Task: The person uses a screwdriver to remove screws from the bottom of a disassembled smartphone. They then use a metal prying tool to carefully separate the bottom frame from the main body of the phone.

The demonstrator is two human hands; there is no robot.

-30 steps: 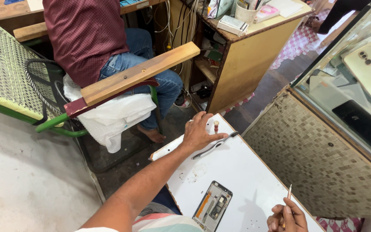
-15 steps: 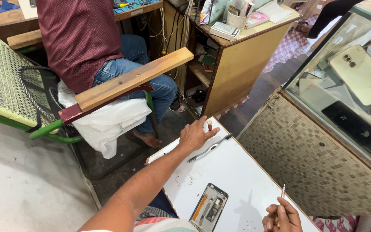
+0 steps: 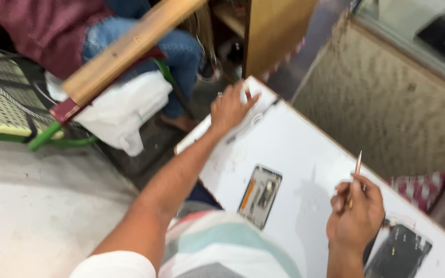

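Observation:
My left hand reaches to the far corner of a white board on my lap, fingers resting on a small white item at the board's edge; a dark thin tool lies just beside it. My right hand grips a thin copper-coloured pointed tool, held upright above the board. An opened phone with its insides showing lies on the board between my arms. A dark phone part lies at the near right corner.
A seated person in a maroon top and jeans sits close ahead on a green-framed chair with a wooden armrest. A white bag hangs there. A wooden cabinet and a speckled counter wall stand to the right.
The view has swung down and nearer to the board. My left hand stays at the far corner of the board; my right hand has risen into view with the pointed tool.

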